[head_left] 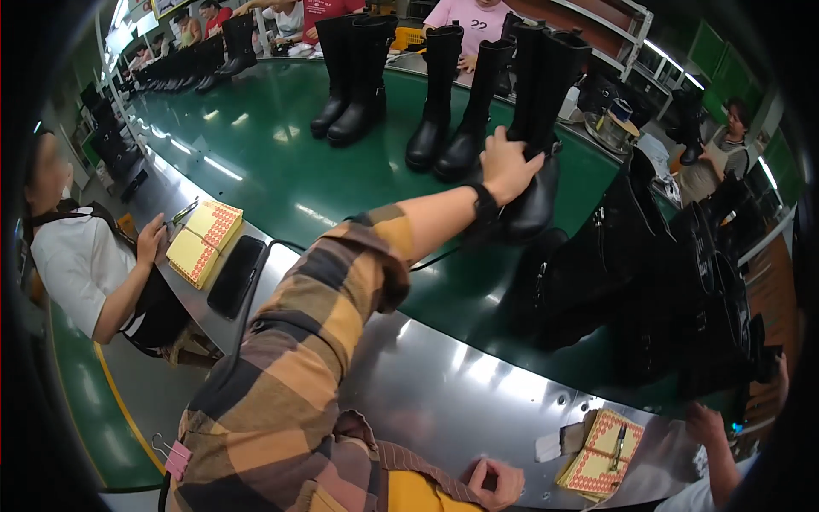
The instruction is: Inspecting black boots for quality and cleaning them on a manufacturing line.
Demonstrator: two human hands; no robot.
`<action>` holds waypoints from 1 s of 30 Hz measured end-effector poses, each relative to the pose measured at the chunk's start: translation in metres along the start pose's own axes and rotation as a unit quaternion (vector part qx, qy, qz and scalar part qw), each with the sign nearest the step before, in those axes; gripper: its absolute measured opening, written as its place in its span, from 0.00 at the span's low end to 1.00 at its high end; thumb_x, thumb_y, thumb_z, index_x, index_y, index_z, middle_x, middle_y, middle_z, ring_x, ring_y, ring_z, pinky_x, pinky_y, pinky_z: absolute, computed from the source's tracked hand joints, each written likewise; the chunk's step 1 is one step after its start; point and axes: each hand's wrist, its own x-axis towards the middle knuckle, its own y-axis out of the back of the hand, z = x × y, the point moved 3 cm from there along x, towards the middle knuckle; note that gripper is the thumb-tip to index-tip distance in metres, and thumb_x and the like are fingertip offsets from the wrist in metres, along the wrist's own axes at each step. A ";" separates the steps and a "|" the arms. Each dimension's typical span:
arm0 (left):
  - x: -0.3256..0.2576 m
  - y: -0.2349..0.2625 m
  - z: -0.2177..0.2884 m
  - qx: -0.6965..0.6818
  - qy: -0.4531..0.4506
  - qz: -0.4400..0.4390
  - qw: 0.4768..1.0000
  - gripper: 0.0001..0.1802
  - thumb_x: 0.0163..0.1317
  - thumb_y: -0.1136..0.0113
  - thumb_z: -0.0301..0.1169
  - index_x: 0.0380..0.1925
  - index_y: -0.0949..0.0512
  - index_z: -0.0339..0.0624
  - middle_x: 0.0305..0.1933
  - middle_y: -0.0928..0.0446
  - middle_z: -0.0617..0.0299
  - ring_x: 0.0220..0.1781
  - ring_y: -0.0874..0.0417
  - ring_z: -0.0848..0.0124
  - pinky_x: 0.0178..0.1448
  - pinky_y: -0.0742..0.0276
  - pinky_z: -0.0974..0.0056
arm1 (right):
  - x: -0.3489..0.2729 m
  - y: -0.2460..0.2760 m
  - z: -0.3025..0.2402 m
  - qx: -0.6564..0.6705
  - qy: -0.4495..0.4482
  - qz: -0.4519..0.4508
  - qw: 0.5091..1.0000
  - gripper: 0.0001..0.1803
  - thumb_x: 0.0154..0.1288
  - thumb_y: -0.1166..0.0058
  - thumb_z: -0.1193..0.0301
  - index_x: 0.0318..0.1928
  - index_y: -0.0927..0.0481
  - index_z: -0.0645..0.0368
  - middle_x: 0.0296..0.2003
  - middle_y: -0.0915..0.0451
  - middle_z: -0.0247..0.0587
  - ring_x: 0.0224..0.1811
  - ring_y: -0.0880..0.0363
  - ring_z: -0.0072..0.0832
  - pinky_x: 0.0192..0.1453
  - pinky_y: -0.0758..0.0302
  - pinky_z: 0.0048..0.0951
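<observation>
My left arm, in a checked sleeve with a dark wristband, reaches across the green table. My left hand (509, 169) is closed around the ankle of a tall black boot (536, 198), which stands upright beside its mate. At the lower edge, over the metal ledge, my right hand (496, 484) is loosely curled, with thumb and forefinger close together and nothing visible between them. Just left of the gripped boot stands another pair of black boots (465, 119) with side buckles. Several dark boots (614, 256) crowd together on the right, their outlines merging.
A further pair of black boots (351, 85) stands at the back. Banded yellow-and-red card stacks (205, 243) (604, 452) and a black phone-like slab (236, 277) lie on the metal ledge (426, 367). A co-worker (85, 247) sits left; another's hand (708, 422) is at right.
</observation>
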 end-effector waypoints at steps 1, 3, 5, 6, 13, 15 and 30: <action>0.027 -0.020 -0.001 0.010 0.027 -0.038 0.999 0.31 0.51 0.32 0.54 0.41 0.17 0.36 0.58 0.33 0.39 0.59 0.29 0.45 0.62 0.30 0.48 | 0.000 0.000 -0.004 -0.008 -0.014 -0.004 1.000 0.09 0.48 0.32 0.78 0.31 0.16 0.54 0.23 0.20 0.38 0.23 0.24 0.38 0.31 0.26 0.33; 0.051 -0.056 -0.013 0.066 0.084 -0.128 0.986 0.40 0.47 0.32 0.60 0.54 0.22 0.44 0.66 0.41 0.41 0.66 0.36 0.42 0.67 0.38 0.37 | 0.000 -0.003 -0.004 -0.029 -0.014 -0.017 0.999 0.09 0.48 0.32 0.77 0.31 0.17 0.54 0.23 0.20 0.38 0.23 0.24 0.37 0.30 0.26 0.33; 0.038 -0.095 -0.039 0.154 0.129 -0.234 0.951 0.53 0.42 0.33 0.68 0.69 0.36 0.65 0.77 0.59 0.41 0.75 0.54 0.33 0.69 0.57 0.23 | 0.002 -0.003 -0.002 -0.049 -0.021 -0.034 0.998 0.10 0.46 0.30 0.75 0.31 0.17 0.52 0.20 0.23 0.35 0.21 0.25 0.34 0.28 0.28 0.33; 0.020 -0.112 -0.060 0.172 0.139 -0.322 0.920 0.48 0.48 0.39 0.70 0.70 0.39 0.73 0.79 0.69 0.41 0.76 0.62 0.30 0.71 0.58 0.25 | 0.001 -0.002 -0.001 -0.058 -0.027 -0.034 0.997 0.10 0.46 0.30 0.75 0.31 0.17 0.52 0.20 0.23 0.35 0.21 0.25 0.34 0.28 0.28 0.33; 0.014 -0.132 -0.083 0.198 0.079 -0.328 0.920 0.40 0.59 0.51 0.68 0.70 0.39 0.74 0.80 0.71 0.45 0.78 0.65 0.34 0.72 0.61 0.25 | 0.006 -0.005 0.002 -0.084 -0.020 -0.038 0.996 0.11 0.46 0.28 0.72 0.31 0.16 0.48 0.17 0.26 0.30 0.19 0.28 0.32 0.26 0.32 0.33; 0.002 -0.118 -0.084 0.181 0.071 -0.364 0.911 0.41 0.59 0.51 0.68 0.71 0.41 0.73 0.80 0.70 0.45 0.78 0.66 0.34 0.72 0.60 0.25 | 0.013 -0.006 -0.003 -0.082 -0.026 -0.026 0.996 0.10 0.46 0.29 0.72 0.30 0.17 0.47 0.17 0.27 0.30 0.19 0.28 0.33 0.25 0.33 0.34; -0.154 0.081 -0.003 0.030 -0.085 -0.467 0.880 0.19 0.54 0.41 0.34 0.49 0.18 0.55 0.69 0.37 0.40 0.74 0.43 0.44 0.74 0.45 0.41 | -0.002 -0.006 -0.002 -0.054 -0.079 -0.036 0.995 0.04 0.52 0.37 0.72 0.29 0.20 0.51 0.18 0.32 0.29 0.22 0.31 0.32 0.31 0.39 0.34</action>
